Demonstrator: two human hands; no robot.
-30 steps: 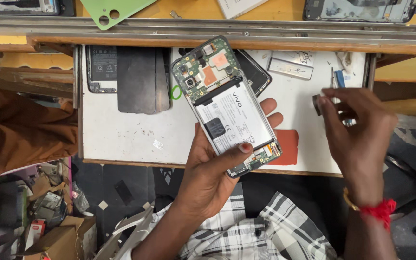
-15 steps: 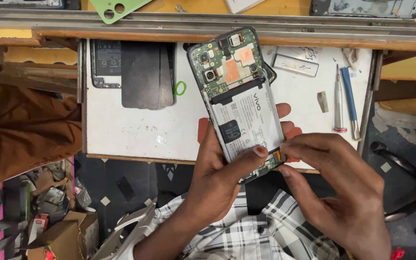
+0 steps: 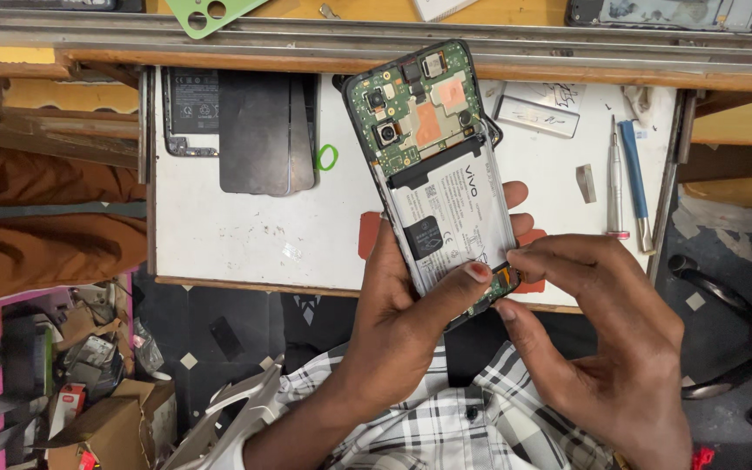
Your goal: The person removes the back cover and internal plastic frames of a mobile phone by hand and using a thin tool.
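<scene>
An opened phone [image 3: 439,165] with its back cover off shows a green circuit board at the top and a white battery below. My left hand [image 3: 411,318] grips it from beneath, thumb pressed on the battery's lower edge, and holds it tilted above a white work board [image 3: 245,235]. My right hand [image 3: 598,339] has its thumb and forefinger pinched at the phone's bottom end, on the small lower board. What sits between those fingertips is hidden.
On the white board lie a dark phone panel [image 3: 258,130], a small green ring [image 3: 327,157], a screwdriver [image 3: 614,178], a blue tool [image 3: 634,178], a small metal piece [image 3: 586,183] and a white strip [image 3: 536,115]. A wooden rail [image 3: 219,39] runs behind. Clutter fills the floor at left.
My right hand left the tools at the board's right side and came to the phone's bottom end, where its fingers now pinch. The phone has stayed in my left hand.
</scene>
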